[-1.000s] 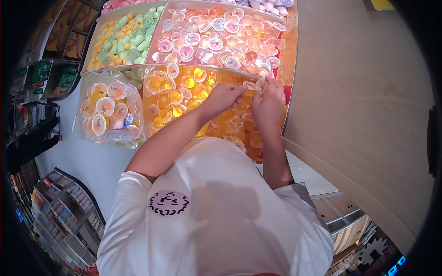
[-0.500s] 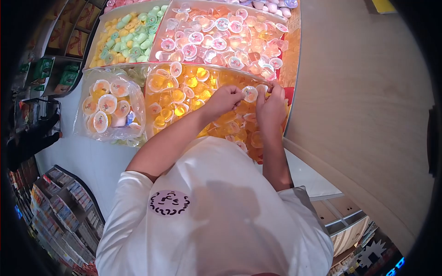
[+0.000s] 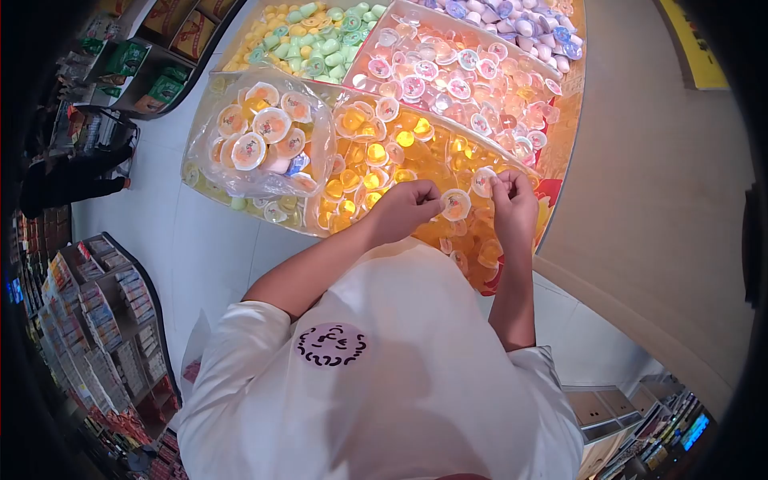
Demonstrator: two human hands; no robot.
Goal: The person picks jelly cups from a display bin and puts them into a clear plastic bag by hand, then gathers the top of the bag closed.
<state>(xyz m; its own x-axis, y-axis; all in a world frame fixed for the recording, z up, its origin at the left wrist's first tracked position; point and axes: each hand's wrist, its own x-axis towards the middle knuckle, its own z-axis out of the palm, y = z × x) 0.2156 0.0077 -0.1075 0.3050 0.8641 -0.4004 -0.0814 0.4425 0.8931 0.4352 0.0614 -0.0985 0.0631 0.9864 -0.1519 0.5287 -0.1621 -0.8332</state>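
White-sleeved, pinches one cup [image 3: 456,205] in the grip of the left hand [image 3: 402,213], another cup [image 3: 483,182] with the right hand [image 3: 517,206] — both over loose orange cups [image 3: 374,154]; has several in the clear bag [image 3: 322,142] — not yet these two.

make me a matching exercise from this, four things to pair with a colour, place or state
1 plastic bag
2 left hand
3 shirt
4 shirt print

A white
B fingertips at the edge of a lidded cup
C pale purple with black marks
D see-through, with several cups inside

Pairs: 1-D, 2-B, 3-A, 4-C
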